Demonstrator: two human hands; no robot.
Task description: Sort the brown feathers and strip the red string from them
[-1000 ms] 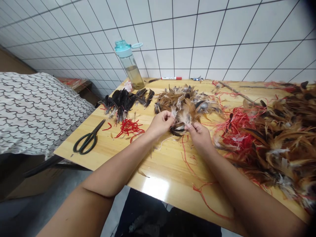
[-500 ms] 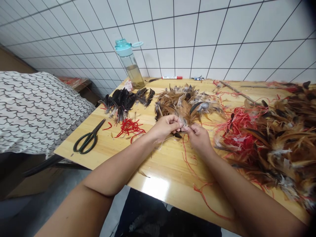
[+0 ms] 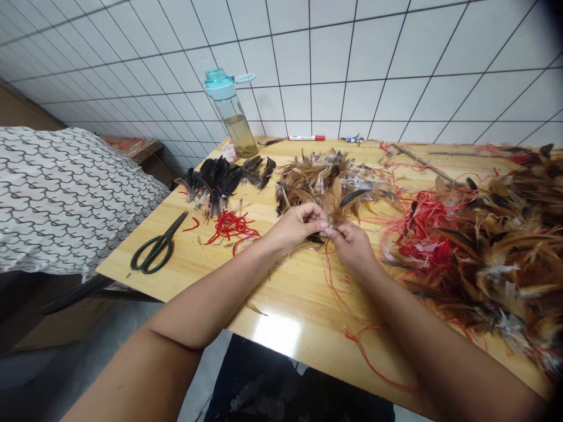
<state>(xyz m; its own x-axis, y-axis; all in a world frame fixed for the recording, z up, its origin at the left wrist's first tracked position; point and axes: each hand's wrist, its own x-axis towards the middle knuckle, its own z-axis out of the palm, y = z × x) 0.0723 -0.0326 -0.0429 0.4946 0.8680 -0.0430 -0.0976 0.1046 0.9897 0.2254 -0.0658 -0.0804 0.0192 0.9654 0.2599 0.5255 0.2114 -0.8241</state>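
My left hand (image 3: 295,226) and my right hand (image 3: 350,243) meet over the wooden table (image 3: 290,293), fingertips pinched together on a small bunch of brown feathers (image 3: 335,206). A red string (image 3: 338,296) trails down from my right hand across the table. Just behind the hands lies a heap of brown feathers (image 3: 328,176).
Black feathers (image 3: 222,176) and red string scraps (image 3: 231,225) lie at the left, with scissors (image 3: 157,246) near the left edge. A water bottle (image 3: 231,114) and a marker (image 3: 307,138) stand by the tiled wall. A large mass of strung feathers (image 3: 492,246) fills the right.
My hands have come closer together, from holding a spread clump of feathers apart to pinching a tight bunch between the fingertips. Nothing else on the table has moved.
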